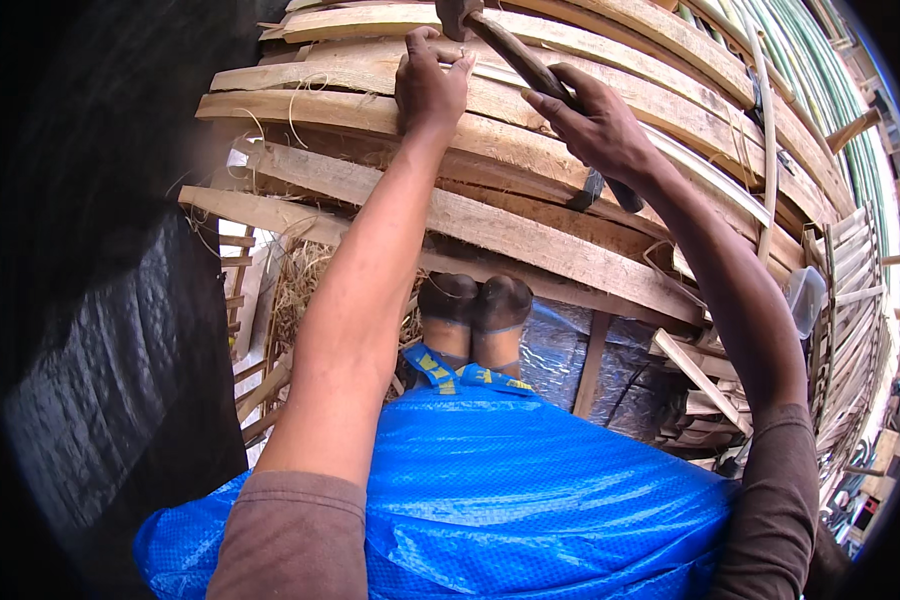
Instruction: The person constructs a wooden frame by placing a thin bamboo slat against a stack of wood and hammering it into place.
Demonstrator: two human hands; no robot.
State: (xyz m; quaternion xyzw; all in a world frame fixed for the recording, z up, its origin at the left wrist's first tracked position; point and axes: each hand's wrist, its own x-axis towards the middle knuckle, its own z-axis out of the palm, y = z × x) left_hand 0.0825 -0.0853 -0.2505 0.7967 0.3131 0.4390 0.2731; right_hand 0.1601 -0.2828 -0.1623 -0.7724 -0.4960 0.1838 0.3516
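Note:
My right hand point(610, 128) is wrapped round the wooden handle of a hammer point(515, 50). The hammer's dark head is at the top edge of the view, just above my left hand point(432, 92). That left hand is closed in a pinch over the stacked wooden planks point(370, 112). Whatever lies between its fingertips is too small to make out. The dark butt end of the handle shows below my right palm, beside a dark piece point(590, 188) lodged among the planks.
A blue tarp sheet point(510, 480) covers my lap. Black sheeting point(140, 370) hangs at the left, near dry straw point(310, 270). To the right are a clear plastic container point(806, 300), a slatted wooden frame point(850, 300) and long green poles point(810, 70).

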